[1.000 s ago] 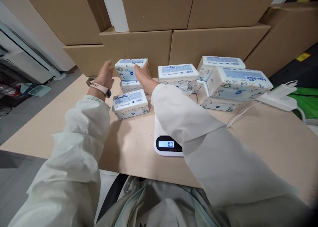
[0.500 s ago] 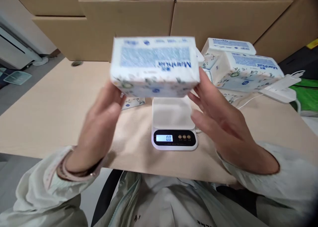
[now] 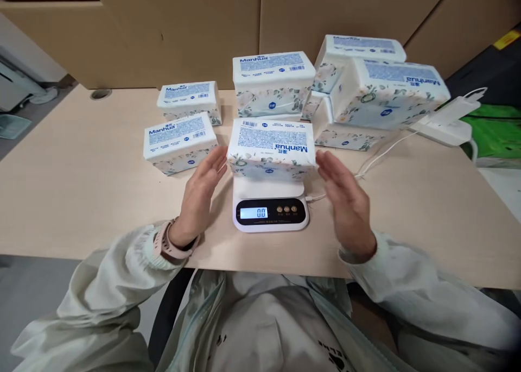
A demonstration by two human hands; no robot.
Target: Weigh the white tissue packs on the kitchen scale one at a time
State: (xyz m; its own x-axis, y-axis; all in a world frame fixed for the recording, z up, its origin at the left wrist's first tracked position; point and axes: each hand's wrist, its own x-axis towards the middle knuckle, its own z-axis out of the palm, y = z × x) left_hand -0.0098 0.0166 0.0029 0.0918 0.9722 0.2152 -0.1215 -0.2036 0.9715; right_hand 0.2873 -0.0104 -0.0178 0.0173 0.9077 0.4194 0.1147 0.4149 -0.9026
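A white and blue tissue pack (image 3: 271, 146) rests on the plate of a white kitchen scale (image 3: 271, 222), whose display reads 0.0. My left hand (image 3: 203, 193) is beside the pack's left end, with its fingers stretched out and nothing in it. At the right end, my right hand (image 3: 345, 198) is likewise spread, a small gap between its fingertips and the pack. Whether the left fingertips touch the pack I cannot tell.
Two tissue packs (image 3: 181, 143) lie behind my left hand. Another pack (image 3: 273, 81) stands behind the scale, and several are stacked (image 3: 391, 95) at the right, near a white power strip (image 3: 443, 125) and cable. Cardboard boxes (image 3: 203, 35) line the back.
The pack that both hands held up has come down onto the scale. Both hands have come off its ends and are now open. The view has tilted, showing more packs behind.
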